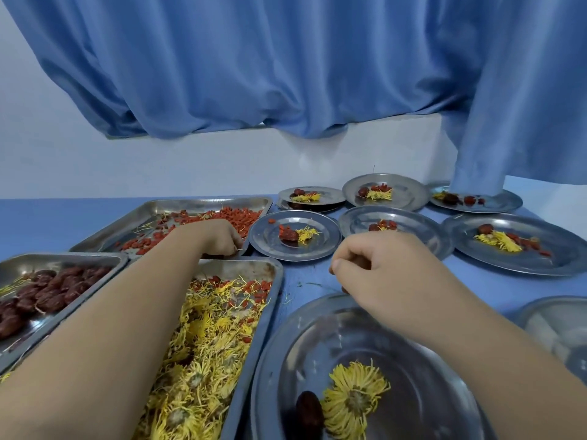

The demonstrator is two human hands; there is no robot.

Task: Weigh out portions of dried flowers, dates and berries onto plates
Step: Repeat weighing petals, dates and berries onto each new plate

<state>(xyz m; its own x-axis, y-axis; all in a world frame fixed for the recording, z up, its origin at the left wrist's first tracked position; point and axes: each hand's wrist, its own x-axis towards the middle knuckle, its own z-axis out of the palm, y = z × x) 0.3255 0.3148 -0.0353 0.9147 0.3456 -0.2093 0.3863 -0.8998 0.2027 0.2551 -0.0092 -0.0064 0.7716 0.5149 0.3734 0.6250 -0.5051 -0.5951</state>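
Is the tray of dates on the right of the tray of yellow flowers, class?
No, the tray of dates lies to the left of the tray of yellow flowers, at the picture's left edge.

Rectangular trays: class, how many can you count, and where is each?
3. The berry tray lies farthest back; the date tray sits at the left edge; the flower tray is nearest, right of the date tray. More could lie outside the view.
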